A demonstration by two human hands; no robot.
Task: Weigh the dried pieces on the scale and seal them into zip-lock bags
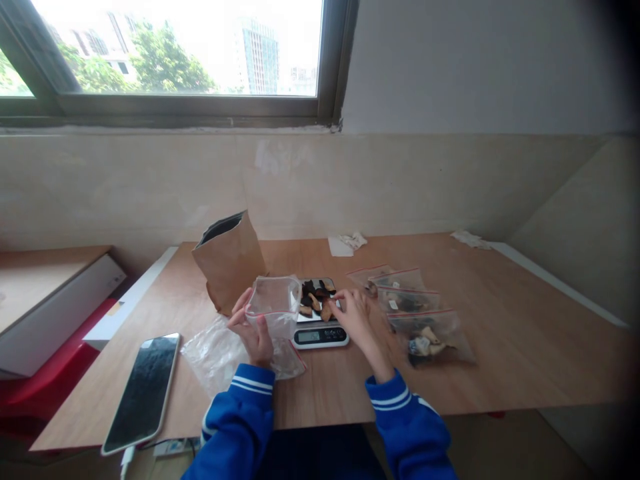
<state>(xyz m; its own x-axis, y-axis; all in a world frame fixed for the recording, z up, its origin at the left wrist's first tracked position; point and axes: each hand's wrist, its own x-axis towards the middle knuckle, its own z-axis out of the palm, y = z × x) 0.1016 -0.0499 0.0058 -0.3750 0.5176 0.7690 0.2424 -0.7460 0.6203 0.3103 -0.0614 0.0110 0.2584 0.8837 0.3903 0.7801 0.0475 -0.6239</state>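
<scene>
My left hand (251, 331) holds a clear zip bag (275, 303) open and upright just left of a small kitchen scale (320, 335). A pile of dark and tan dried pieces (316, 297) lies on the scale's platform. My right hand (354, 312) reaches onto the pile from the right, its fingers pinched on a tan piece at the pile's near edge. Both sleeves are blue with white stripes.
A brown paper pouch (230, 260) stands open behind the bag. Several filled zip bags (415, 310) lie right of the scale. Empty plastic bags (220, 353) lie under my left wrist. A phone (144, 392) lies at the front left. Crumpled tissues (350, 241) sit near the wall.
</scene>
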